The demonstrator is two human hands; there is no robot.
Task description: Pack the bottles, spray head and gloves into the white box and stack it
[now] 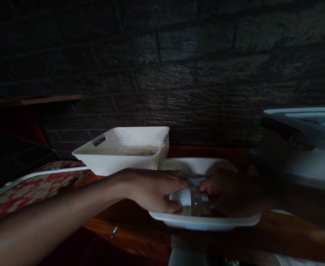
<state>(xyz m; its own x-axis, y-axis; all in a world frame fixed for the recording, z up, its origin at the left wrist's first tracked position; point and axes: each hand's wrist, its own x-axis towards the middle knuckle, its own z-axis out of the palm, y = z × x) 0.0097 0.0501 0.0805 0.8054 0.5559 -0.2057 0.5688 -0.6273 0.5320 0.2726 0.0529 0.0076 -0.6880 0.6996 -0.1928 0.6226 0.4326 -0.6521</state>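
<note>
A shallow white basin (207,221) sits on a wooden table. Inside it lies a small clear bottle with a white printed label (190,197), on its side. My left hand (154,190) reaches in from the left, fingers wrapped round the bottle's left end. My right hand (226,192) comes from the right in deep shadow and grips the bottle's other end. Both hands are closed on the bottle above the basin's floor. The bottle's contents cannot be made out.
A white perforated basket (123,151) with handle slots stands just behind and left of the basin. A red patterned board with a white rim (32,186) lies at the left. White and grey objects (303,147) sit at the right. A dark brick wall (179,74) is behind.
</note>
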